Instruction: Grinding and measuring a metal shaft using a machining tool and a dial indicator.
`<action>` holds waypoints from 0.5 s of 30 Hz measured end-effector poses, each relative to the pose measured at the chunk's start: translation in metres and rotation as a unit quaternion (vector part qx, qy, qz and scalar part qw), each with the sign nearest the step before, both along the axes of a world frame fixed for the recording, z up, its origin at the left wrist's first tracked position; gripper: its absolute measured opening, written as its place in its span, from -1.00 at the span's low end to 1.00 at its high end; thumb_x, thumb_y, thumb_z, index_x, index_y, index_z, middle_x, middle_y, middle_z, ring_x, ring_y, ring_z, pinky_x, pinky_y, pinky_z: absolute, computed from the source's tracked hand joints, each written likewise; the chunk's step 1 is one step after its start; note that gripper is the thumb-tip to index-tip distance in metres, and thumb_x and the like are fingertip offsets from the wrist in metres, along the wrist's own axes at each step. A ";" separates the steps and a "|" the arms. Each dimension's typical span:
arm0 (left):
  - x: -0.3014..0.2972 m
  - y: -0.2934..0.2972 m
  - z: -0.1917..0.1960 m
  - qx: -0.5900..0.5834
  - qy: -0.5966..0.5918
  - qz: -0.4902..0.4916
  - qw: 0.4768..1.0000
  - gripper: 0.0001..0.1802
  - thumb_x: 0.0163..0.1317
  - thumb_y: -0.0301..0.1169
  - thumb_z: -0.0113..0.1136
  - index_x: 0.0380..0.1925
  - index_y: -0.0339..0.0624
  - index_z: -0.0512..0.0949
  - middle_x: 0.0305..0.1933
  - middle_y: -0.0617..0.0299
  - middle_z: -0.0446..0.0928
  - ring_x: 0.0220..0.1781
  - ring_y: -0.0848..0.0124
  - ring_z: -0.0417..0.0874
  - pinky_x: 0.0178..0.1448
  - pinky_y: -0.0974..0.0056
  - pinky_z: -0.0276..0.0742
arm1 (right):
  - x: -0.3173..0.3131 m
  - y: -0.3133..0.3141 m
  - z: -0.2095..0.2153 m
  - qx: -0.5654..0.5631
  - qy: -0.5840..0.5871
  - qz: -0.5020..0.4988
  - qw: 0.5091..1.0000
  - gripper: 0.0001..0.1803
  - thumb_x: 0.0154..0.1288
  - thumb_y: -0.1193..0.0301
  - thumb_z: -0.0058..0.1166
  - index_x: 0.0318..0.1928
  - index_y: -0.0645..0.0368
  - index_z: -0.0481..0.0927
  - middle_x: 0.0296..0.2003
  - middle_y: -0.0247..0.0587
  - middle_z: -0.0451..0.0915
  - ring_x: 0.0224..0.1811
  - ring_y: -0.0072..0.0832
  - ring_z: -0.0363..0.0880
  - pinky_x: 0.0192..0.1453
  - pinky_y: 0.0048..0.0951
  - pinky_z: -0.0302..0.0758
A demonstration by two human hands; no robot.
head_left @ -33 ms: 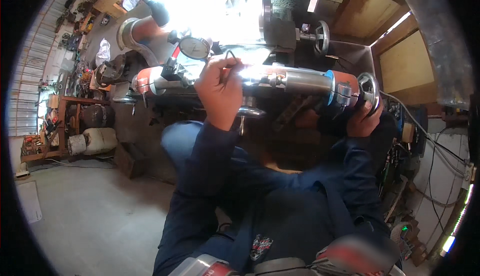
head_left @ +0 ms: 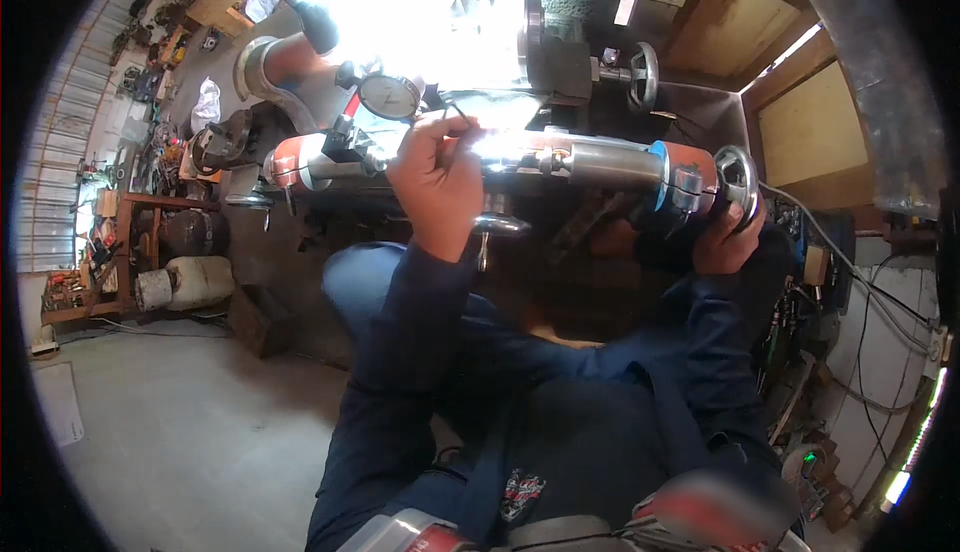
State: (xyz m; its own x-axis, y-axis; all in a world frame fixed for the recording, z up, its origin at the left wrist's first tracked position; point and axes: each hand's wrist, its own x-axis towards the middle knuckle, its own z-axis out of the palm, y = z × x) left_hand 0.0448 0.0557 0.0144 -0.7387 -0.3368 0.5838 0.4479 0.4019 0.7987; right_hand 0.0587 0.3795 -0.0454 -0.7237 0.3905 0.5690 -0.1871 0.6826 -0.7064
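Note:
My left hand (head_left: 440,187) is closed in a pinch on a thin dark bent hex key (head_left: 460,112), over the brightly lit middle of the machine. Just left of those fingertips stands a round dial gauge (head_left: 390,97) with a white face. Rightward runs a shiny steel cylinder (head_left: 618,166), ending at a red and blue clamped housing (head_left: 688,177). My right hand (head_left: 728,244) has its fingers curled round the lower rim of a metal handwheel (head_left: 751,187) at that end. Glare and my left fingers hide where the key meets the machine.
A second handwheel (head_left: 645,77) stands at the back right. Below my left hand sits a small metal crank wheel (head_left: 502,224). An orange housing (head_left: 292,162) holds the left end. A whitish canister (head_left: 200,282) lies at left, near a dark box (head_left: 260,320).
The hex key in my left hand has turned slightly, and its bent end shows less above my fingers. My right hand stays on the handwheel.

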 end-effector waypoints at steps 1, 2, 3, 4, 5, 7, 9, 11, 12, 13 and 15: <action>-0.001 0.000 -0.002 0.034 0.004 0.000 0.999 -0.86 0.11 -0.69 0.30 -0.35 -0.32 0.55 -0.36 0.20 0.61 -0.29 0.44 0.70 -0.20 0.42 0.61 | 0.000 0.000 0.000 0.000 0.001 0.000 1.000 -0.38 0.44 -0.01 -0.16 0.13 0.34 0.43 -0.10 0.17 0.59 -0.05 -0.06 0.62 0.02 -0.21 0.51; -0.001 0.000 -0.002 0.067 0.007 0.000 0.998 -0.86 0.11 -0.69 0.29 -0.35 -0.33 0.55 -0.37 0.19 0.62 -0.29 0.44 0.70 -0.20 0.42 0.61 | 0.000 0.001 0.000 -0.005 -0.001 0.005 1.000 -0.39 0.44 0.00 -0.15 0.13 0.34 0.42 -0.10 0.16 0.59 -0.05 -0.06 0.63 0.02 -0.21 0.51; 0.000 0.001 0.000 0.067 0.008 0.000 0.998 -0.86 0.11 -0.69 0.29 -0.35 -0.33 0.55 -0.37 0.19 0.62 -0.29 0.44 0.70 -0.20 0.42 0.61 | 0.000 0.001 0.000 -0.009 -0.003 0.011 1.000 -0.39 0.44 0.00 -0.14 0.13 0.34 0.42 -0.09 0.16 0.59 -0.06 -0.07 0.63 0.02 -0.21 0.51; 0.000 0.004 0.003 0.068 0.004 -0.007 0.998 -0.87 0.11 -0.69 0.29 -0.35 -0.33 0.56 -0.37 0.19 0.62 -0.30 0.45 0.70 -0.21 0.42 0.60 | 0.000 0.001 0.000 -0.009 -0.003 0.011 1.000 -0.39 0.44 0.00 -0.14 0.13 0.34 0.42 -0.09 0.16 0.59 -0.06 -0.07 0.63 0.02 -0.21 0.51; 0.001 0.005 0.005 0.068 -0.001 -0.014 0.998 -0.88 0.12 -0.68 0.29 -0.36 -0.33 0.56 -0.37 0.19 0.63 -0.30 0.45 0.69 -0.22 0.43 0.59 | -0.001 0.002 -0.001 -0.004 0.004 0.007 1.000 -0.39 0.44 -0.01 -0.15 0.13 0.34 0.42 -0.10 0.15 0.60 -0.06 -0.07 0.63 0.01 -0.21 0.51; -0.002 0.002 0.004 0.033 0.008 -0.026 0.999 -0.90 0.14 -0.68 0.27 -0.36 -0.33 0.57 -0.37 0.18 0.63 -0.31 0.46 0.69 -0.22 0.43 0.58 | -0.002 0.002 -0.002 0.001 0.009 0.003 1.000 -0.38 0.44 -0.01 -0.16 0.13 0.34 0.42 -0.10 0.15 0.60 -0.07 -0.08 0.63 0.01 -0.21 0.51; -0.003 -0.002 0.006 -0.004 0.017 -0.038 0.999 -0.92 0.16 -0.67 0.25 -0.35 -0.34 0.57 -0.36 0.18 0.63 -0.32 0.47 0.68 -0.21 0.42 0.58 | -0.003 0.001 -0.002 0.014 0.020 -0.002 1.000 -0.35 0.44 -0.06 -0.18 0.13 0.34 0.42 -0.11 0.15 0.60 -0.07 -0.10 0.63 0.00 -0.22 0.52; -0.005 -0.006 0.009 -0.071 -0.002 -0.048 0.996 -0.95 0.20 -0.65 0.20 -0.34 -0.34 0.58 -0.35 0.18 0.64 -0.33 0.48 0.66 -0.20 0.41 0.57 | -0.002 -0.002 -0.001 0.006 0.014 -0.005 1.000 -0.35 0.44 -0.06 -0.18 0.14 0.34 0.42 -0.12 0.14 0.61 -0.08 -0.12 0.64 0.00 -0.22 0.52; -0.006 -0.007 0.011 -0.072 -0.002 -0.049 0.996 -0.95 0.20 -0.65 0.20 -0.34 -0.34 0.58 -0.35 0.18 0.64 -0.33 0.48 0.66 -0.20 0.41 0.57 | -0.001 -0.002 0.000 -0.001 0.008 -0.006 1.000 -0.34 0.44 -0.07 -0.19 0.14 0.33 0.42 -0.13 0.13 0.61 -0.09 -0.15 0.64 0.00 -0.22 0.52; -0.007 -0.007 0.012 -0.057 -0.009 -0.089 0.994 -0.96 0.22 -0.65 0.18 -0.34 -0.35 0.58 -0.35 0.18 0.63 -0.33 0.47 0.66 -0.19 0.40 0.56 | 0.000 0.000 0.000 -0.001 0.008 -0.011 1.000 -0.34 0.44 -0.07 -0.19 0.14 0.33 0.42 -0.13 0.13 0.61 -0.09 -0.15 0.64 0.00 -0.22 0.52; -0.010 -0.008 0.015 -0.042 -0.016 -0.134 0.990 -0.96 0.23 -0.65 0.16 -0.33 -0.36 0.58 -0.35 0.18 0.63 -0.32 0.47 0.66 -0.18 0.40 0.56 | 0.004 0.007 0.000 -0.045 -0.050 0.040 0.997 -0.37 0.45 0.01 -0.20 0.17 0.38 0.36 -0.09 0.21 0.58 -0.01 -0.03 0.60 0.04 -0.18 0.50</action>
State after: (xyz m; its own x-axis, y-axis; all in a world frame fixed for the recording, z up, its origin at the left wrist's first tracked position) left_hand 0.0349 0.0473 0.0295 -0.8137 -0.0769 0.5762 0.5225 0.3377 0.7829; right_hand 0.0627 0.3869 -0.0450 -0.8058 0.3752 0.4581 -0.1648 0.6010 -0.7821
